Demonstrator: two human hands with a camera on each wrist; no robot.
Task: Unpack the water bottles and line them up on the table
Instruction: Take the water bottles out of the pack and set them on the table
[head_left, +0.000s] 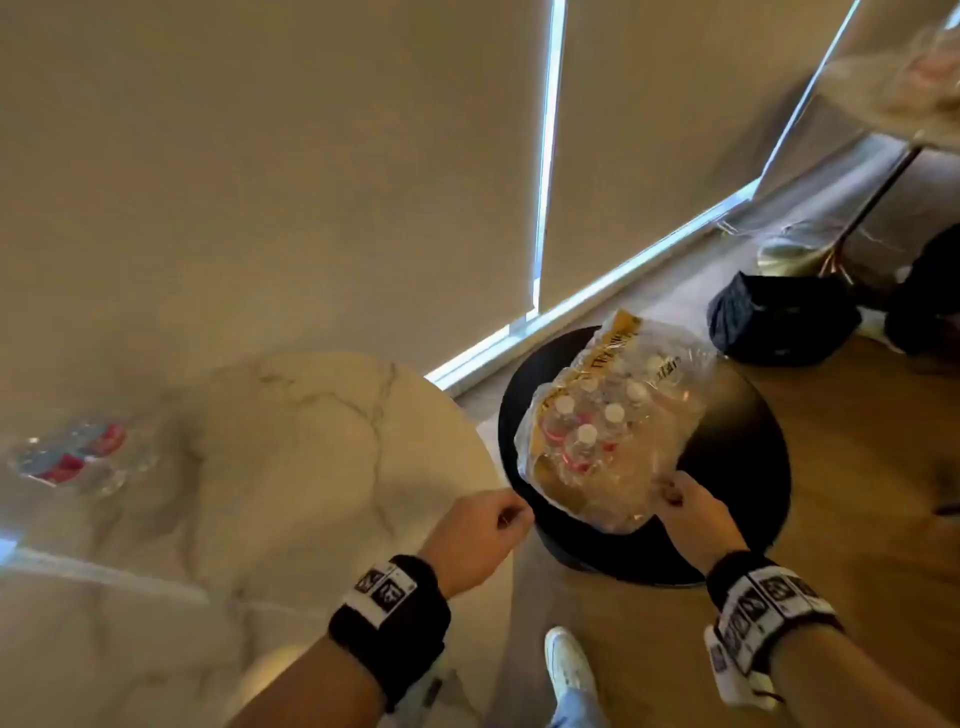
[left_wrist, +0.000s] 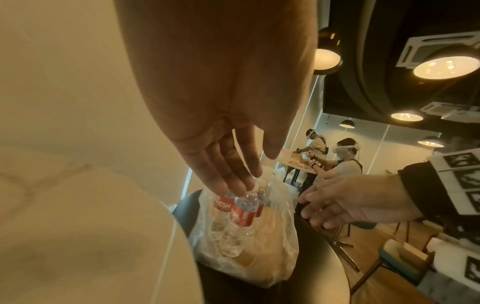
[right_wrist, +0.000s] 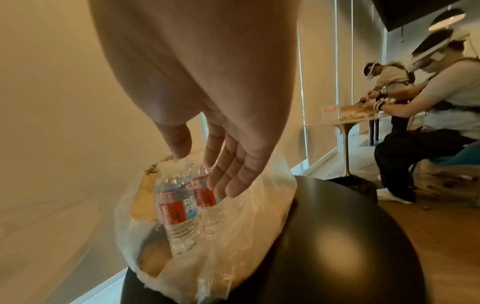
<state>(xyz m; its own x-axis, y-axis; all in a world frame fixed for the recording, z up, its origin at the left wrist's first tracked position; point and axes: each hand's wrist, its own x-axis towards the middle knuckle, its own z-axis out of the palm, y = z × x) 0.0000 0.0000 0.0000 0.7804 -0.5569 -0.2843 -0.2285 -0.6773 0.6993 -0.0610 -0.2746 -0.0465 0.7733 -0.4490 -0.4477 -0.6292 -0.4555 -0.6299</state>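
Colours I see: bottles (right_wrist: 179, 207) clear with white caps, labels red and light blue with white lettering. Wrap (head_left: 613, 431) clear plastic with yellow-orange print. Stool (head_left: 737, 467) under it black. Table (head_left: 291, 447) on left white marble, grey veins. Floor (head_left: 857, 415) brown wood. Wristbands (head_left: 389, 618) black, with black-and-white square markers.
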